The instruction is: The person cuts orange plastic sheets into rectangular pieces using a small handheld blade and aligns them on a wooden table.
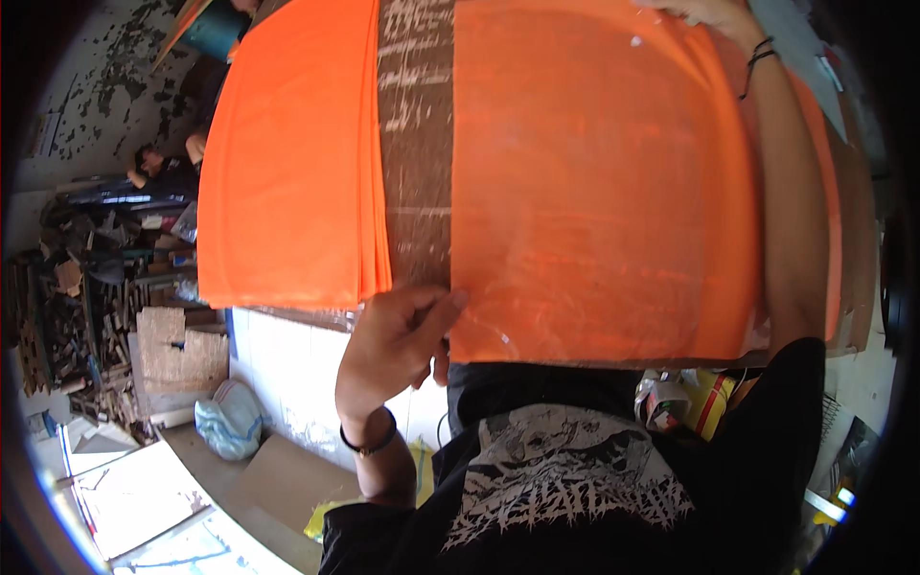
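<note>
A thin orange sheet (594, 192) with a dull, slightly see-through sheen lies over the right half of a worn brown board (417, 153). At its near left corner my left hand (393, 335) is closed, with thumb and forefinger pinching the edge. My right arm reaches along the sheet's right side. At the far edge my right hand (704, 11) rests on the sheet, fingers stretched out and partly cut off by the picture's top. To the left lies a stack of brighter orange sheets (292, 163), its layers fanned slightly along the right edge.
Another person (168, 172) is in the background at left, above a heap of wood scraps (105, 307). A wooden panel (182, 350), a tied white-blue sack (230, 420) and flat cardboard (292, 479) are at lower left. Yellow-and-red packaging (707, 402) shows beneath the board.
</note>
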`<state>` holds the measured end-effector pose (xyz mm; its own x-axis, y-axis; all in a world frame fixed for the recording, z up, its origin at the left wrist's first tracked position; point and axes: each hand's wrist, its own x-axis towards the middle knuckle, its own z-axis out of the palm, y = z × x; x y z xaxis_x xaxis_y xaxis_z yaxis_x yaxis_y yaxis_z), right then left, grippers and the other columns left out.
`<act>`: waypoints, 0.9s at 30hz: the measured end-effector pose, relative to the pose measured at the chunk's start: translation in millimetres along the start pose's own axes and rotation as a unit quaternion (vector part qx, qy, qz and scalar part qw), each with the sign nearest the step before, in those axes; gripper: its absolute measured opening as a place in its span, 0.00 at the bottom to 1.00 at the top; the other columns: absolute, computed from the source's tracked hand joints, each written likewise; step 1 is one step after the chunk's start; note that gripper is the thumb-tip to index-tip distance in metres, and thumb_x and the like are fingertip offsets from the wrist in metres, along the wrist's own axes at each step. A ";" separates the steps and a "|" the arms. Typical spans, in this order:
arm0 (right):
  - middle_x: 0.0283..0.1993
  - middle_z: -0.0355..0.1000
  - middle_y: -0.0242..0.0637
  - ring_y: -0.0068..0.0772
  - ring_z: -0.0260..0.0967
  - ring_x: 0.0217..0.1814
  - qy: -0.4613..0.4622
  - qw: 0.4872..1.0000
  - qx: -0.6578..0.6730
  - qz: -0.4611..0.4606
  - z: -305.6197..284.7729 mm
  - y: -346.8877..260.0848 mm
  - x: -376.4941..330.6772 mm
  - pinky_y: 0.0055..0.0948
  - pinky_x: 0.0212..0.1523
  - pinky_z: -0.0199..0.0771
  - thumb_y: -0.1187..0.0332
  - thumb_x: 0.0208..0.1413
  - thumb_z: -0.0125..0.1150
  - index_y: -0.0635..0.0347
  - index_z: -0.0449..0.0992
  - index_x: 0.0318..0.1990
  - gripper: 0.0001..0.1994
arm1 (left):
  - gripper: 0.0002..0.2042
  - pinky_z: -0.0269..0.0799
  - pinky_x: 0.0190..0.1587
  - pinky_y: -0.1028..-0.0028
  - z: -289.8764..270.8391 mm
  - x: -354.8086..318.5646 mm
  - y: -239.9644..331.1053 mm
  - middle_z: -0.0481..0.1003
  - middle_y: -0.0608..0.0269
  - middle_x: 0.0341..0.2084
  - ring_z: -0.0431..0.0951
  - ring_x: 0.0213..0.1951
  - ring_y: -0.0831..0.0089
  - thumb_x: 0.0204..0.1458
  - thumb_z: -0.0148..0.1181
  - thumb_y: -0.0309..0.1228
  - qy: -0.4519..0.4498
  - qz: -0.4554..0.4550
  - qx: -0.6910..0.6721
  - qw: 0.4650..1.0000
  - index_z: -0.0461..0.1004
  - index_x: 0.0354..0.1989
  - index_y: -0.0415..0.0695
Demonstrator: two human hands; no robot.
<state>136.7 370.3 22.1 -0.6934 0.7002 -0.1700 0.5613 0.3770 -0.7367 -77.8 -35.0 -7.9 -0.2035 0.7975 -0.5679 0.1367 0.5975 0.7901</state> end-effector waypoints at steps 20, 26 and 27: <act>0.21 0.56 0.20 0.17 0.51 0.25 0.016 0.997 0.000 -0.076 -6.6 28.9 16.7 0.22 0.29 0.54 0.64 0.48 0.69 0.53 0.62 0.25 0.16 | 0.14 0.68 0.12 0.80 -45.8 121.7 98.2 0.77 0.56 0.22 0.78 0.17 0.72 0.61 0.50 0.34 -0.104 0.109 0.082 0.985 0.71 0.35 0.32; 0.23 0.60 0.21 0.19 0.54 0.26 0.008 0.991 0.045 -0.125 -5.1 31.9 28.2 0.22 0.32 0.57 0.64 0.48 0.68 0.53 0.63 0.25 0.15 | 0.15 0.68 0.17 0.79 -68.7 231.9 147.8 0.75 0.62 0.20 0.74 0.18 0.78 0.59 0.53 0.33 -0.013 0.268 0.079 0.960 0.74 0.42 0.30; 0.23 0.60 0.21 0.19 0.54 0.26 0.010 0.991 0.043 -0.125 -5.8 29.6 27.5 0.22 0.32 0.57 0.64 0.48 0.68 0.53 0.63 0.25 0.15 | 0.14 0.67 0.17 0.79 -68.4 244.9 150.5 0.75 0.64 0.19 0.72 0.17 0.79 0.59 0.54 0.33 0.010 0.341 0.064 0.938 0.75 0.41 0.31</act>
<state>136.8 404.2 -0.6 -0.7962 0.6038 0.0374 0.3315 0.4872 -0.8079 -173.3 244.5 -12.4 -0.0442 0.9970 0.0642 0.3561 -0.0443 0.9334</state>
